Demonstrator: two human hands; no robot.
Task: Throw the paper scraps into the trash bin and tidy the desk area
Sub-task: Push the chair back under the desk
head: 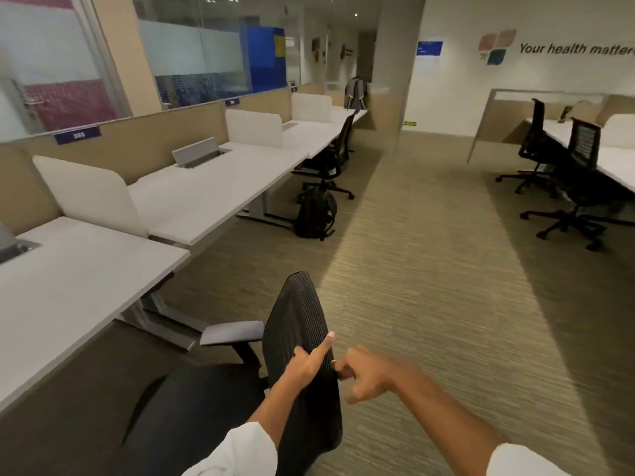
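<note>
Black mesh chair back (302, 341) is standing upright between both hands, left hand (309, 364) gripping its edge, blurred right hand (369, 376) pinching it, desk (68, 286) lying leftward

chair (302, 341) right of desk (79, 269) | backpack (314, 213) on floor beyond | 2 chairs (567, 173) far right

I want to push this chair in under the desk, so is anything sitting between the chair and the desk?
Nothing visible does. Both hands, left hand and right hand, are on the backrest of the black chair. The carpet between it and the white desk looks bare; only the desk's own metal leg stands there.
</note>
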